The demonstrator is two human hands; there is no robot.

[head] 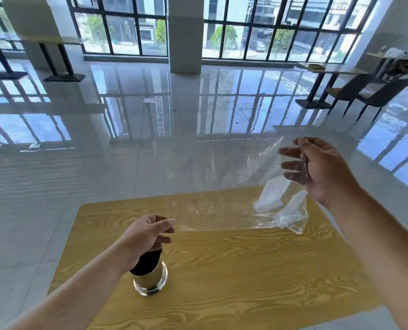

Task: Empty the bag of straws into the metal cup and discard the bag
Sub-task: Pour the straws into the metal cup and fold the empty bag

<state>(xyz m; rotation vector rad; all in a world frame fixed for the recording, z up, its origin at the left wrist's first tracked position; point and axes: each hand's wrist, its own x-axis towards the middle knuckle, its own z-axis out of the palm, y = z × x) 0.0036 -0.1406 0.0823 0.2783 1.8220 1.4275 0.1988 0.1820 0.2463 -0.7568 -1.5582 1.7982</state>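
A shiny metal cup (150, 279) stands on the wooden table (246, 277), near its left front. A bundle of black straws (147, 262) sticks up out of the cup. My left hand (146, 234) rests on top of the straws, its fingers loosely curled and apart. My right hand (317, 167) is raised above the table's far right side, pinching a clear plastic bag (291, 210). The bag hangs open and slack and spreads leftward over the table. White label patches show through it; I see no straws inside.
The glossy tiled floor (150, 129) stretches beyond the table to tall windows. Dark chairs (374, 96) and another table stand at the back right, black table pedestals (62, 77) at the back left, a white pillar (185, 34) in the middle. Small scraps lie on the floor.
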